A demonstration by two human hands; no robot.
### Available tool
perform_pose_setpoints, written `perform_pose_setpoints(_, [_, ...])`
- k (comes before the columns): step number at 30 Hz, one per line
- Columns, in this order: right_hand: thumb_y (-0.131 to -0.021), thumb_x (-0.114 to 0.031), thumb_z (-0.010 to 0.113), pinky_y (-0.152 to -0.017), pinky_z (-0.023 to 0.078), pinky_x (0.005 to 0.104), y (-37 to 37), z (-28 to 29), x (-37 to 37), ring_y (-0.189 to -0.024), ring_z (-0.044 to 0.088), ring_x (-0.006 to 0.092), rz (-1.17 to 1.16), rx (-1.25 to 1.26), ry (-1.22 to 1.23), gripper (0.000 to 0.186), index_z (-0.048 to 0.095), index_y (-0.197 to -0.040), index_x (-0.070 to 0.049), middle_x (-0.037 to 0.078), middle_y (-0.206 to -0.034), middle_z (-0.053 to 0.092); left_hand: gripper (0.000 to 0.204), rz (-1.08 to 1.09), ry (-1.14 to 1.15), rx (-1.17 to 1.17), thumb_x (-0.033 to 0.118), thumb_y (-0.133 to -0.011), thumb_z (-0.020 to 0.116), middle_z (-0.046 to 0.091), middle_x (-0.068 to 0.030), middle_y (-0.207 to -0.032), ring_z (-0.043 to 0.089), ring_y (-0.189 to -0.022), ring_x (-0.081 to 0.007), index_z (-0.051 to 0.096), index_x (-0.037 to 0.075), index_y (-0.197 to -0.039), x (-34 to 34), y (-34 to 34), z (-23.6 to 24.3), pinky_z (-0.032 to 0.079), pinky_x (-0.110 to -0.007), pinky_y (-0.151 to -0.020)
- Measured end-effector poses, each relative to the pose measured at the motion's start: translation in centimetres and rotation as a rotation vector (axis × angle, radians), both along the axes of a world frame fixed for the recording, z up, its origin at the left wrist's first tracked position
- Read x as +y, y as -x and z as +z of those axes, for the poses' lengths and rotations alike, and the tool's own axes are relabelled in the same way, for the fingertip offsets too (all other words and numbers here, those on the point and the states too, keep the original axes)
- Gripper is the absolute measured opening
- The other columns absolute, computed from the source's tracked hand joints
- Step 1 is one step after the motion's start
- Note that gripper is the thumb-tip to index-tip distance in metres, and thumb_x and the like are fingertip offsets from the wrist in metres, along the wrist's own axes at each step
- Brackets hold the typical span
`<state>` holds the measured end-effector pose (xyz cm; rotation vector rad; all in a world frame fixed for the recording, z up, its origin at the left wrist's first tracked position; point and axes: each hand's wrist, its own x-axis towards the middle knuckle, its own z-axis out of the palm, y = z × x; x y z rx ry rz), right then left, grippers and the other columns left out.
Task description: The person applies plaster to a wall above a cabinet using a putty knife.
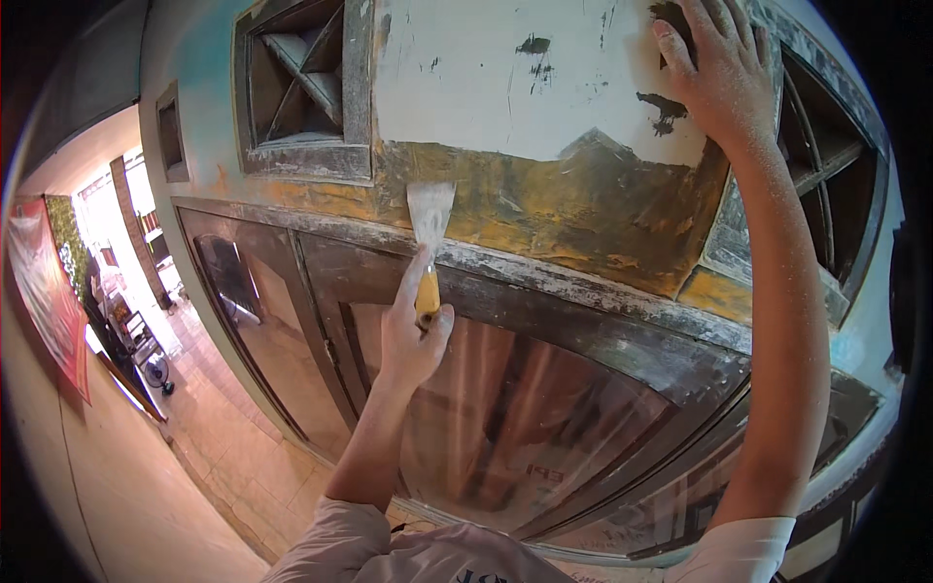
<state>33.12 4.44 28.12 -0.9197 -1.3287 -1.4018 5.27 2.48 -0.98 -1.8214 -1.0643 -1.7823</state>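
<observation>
My left hand (410, 345) is wrapped round the yellow handle of a putty knife (431, 212). The wide metal blade points up and lies over a bare yellow-brown strip (573, 214) of the wall; whether its edge touches cannot be told. Above that strip, white paint (466, 83) covers the panel, with several dark chipped patches. High on the right, my right hand (724, 83) rests against the panel, fingers stretched out and nothing in them. Pale dust speckles that hand and forearm.
Lattice vent openings (296, 83) with worn frames flank the panel. Beneath runs a weathered ledge (544, 282) above a wooden door with glass (505, 418). Down at the left, a tiled passage (228, 418) leads past a red banner (49, 282) and a fan (157, 371).
</observation>
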Motion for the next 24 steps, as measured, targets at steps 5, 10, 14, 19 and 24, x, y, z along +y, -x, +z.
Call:
perform_pose_setpoints(5, [-0.097,-0.036,0.055,-0.125,0.013,0.0533,-0.3,-0.1,-0.7,-0.151,0.027,0.0312,-0.008,0.000,0.062,0.054,0.049,-0.146,-0.016,0.010,-0.159,0.039,0.070,-0.119,0.181,-0.160,0.004,-0.086,0.062,0.063,-0.0176,-0.138,0.066,-0.097,-0.0168,0.043,0.004,-0.153,-2.1,-0.8,1.8,0.052,-0.028,-0.086])
perform_pose_setpoints(10, [-0.097,-0.035,0.055,-0.124,0.014,0.0529,0.1,-0.1,-0.3,-0.151,0.027,0.0310,-0.036,0.004,0.029,0.053,0.049,-0.146,-0.015,0.010,-0.159,0.039,0.065,-0.157,0.115,-0.111,0.004,-0.086,0.061,0.067,-0.0156,-0.129,0.065,-0.094,-0.0176,0.048,0.005,-0.150,-2.0,0.3,2.2,0.052,-0.028,-0.086])
perform_pose_setpoints(14, [-0.098,-0.035,0.054,-0.124,0.015,0.0525,0.8,-0.5,-0.7,-0.150,0.028,0.0316,-0.028,0.015,0.028,0.052,0.050,-0.145,-0.014,0.011,-0.158,0.040,0.065,-0.076,-0.006,-0.007,0.004,-0.085,0.061,0.069,-0.0142,-0.125,0.068,-0.094,-0.0191,0.049,0.005,-0.149,-1.9,0.6,2.7,0.053,-0.029,-0.085])
perform_pose_setpoints(19, [-0.097,-0.033,0.055,-0.124,0.016,0.0537,0.4,-1.4,-0.2,-0.149,0.030,0.0330,-0.051,0.005,-0.008,0.051,0.051,-0.144,-0.014,0.012,-0.157,0.042,0.065,-0.219,0.330,-0.151,0.006,-0.083,0.056,0.056,-0.0191,-0.146,0.052,-0.135,-0.0262,0.048,-0.003,-0.147,-3.9,0.5,5.3,0.035,-0.036,-0.115])
perform_pose_setpoints(24, [-0.091,-0.025,0.060,-0.121,0.024,0.0568,-0.4,-3.4,0.4,-0.146,0.034,0.0386,-0.039,-0.061,-0.064,0.052,0.053,-0.141,-0.014,0.015,-0.156,0.042,0.065,-0.347,0.392,-0.230,0.007,-0.083,0.057,0.056,-0.0195,-0.146,0.053,-0.134,-0.0262,0.048,-0.003,-0.147,-4.2,-0.3,4.6,0.037,-0.036,-0.114])
